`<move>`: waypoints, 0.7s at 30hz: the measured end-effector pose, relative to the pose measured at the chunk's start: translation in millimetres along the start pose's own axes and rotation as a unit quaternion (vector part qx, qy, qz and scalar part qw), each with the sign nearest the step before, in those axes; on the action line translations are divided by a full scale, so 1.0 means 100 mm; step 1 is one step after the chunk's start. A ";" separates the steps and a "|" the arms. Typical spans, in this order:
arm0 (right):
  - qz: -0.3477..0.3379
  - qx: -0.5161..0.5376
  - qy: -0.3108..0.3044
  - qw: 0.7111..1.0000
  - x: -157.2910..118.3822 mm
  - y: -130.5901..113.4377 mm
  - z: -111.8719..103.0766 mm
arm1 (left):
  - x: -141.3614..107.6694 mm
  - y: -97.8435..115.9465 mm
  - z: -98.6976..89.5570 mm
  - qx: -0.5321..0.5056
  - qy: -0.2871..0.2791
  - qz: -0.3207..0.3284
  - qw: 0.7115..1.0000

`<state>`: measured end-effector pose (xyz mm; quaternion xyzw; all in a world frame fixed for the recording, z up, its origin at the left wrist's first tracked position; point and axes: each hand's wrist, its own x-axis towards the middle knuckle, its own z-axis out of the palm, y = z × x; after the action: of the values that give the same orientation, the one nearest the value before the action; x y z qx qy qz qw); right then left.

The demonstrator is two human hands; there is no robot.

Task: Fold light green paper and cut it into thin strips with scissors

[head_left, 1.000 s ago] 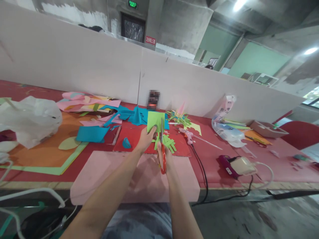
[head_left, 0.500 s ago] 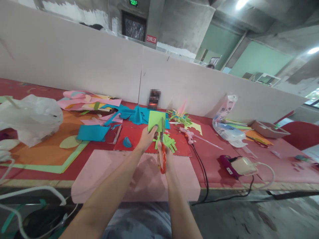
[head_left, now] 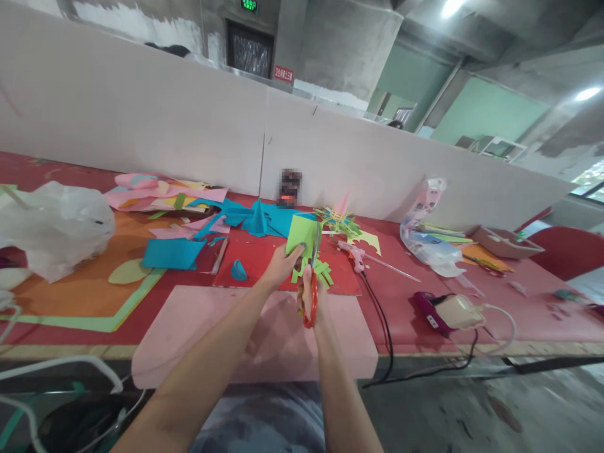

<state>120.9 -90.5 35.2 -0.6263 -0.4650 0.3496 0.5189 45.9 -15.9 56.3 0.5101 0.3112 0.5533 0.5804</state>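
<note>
My left hand (head_left: 285, 263) pinches the lower edge of a light green sheet of paper (head_left: 301, 234), held up and tilted over the table. In my right hand (head_left: 312, 294) is a pair of scissors (head_left: 310, 307) with orange-red handles, its blades pointing away from me along the right edge of the sheet. Whether the blades are parted is hard to see. Below and behind the hands lie several cut green paper strips (head_left: 324, 272) on a red sheet (head_left: 264, 251). A small blue folded paper piece (head_left: 239, 270) rests left of my left hand.
A pink glue gun (head_left: 355, 255) with its cord lies to the right, near a spiky paper piece (head_left: 340, 217). Blue paper (head_left: 172, 253), a plastic bag (head_left: 59, 226) and orange paper (head_left: 85, 251) are at left. A power adapter (head_left: 458, 313) and a box (head_left: 507, 242) stand farther right.
The green sheet has shifted slightly right and tilted clockwise, with my left hand moving along. The scissors stay at its right edge. The whole view has moved a little.
</note>
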 end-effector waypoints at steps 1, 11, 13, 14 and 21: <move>0.014 0.016 -0.007 1.000 -0.02 -0.03 -0.01 | 0.00 -0.01 0.01 0.000 0.000 -0.001 1.000; 0.047 0.044 -0.030 0.997 -0.09 -0.18 -0.02 | 0.01 -0.03 0.01 0.001 0.003 -0.018 1.000; 0.043 0.029 -0.030 0.998 -0.09 -0.17 -0.03 | 0.01 -0.03 0.01 0.002 -0.004 -0.018 1.000; 0.039 0.023 -0.029 0.999 -0.09 -0.17 -0.03 | 0.01 -0.03 0.01 0.003 -0.008 -0.018 1.000; 0.047 0.039 -0.039 0.997 -0.12 -0.19 -0.05 | 0.03 -0.05 -0.01 0.006 -0.020 -0.018 1.000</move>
<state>117.2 -103.2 54.0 -0.6126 -0.4405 0.4158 0.5077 47.3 -12.2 51.8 0.5187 0.3118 0.5303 0.5938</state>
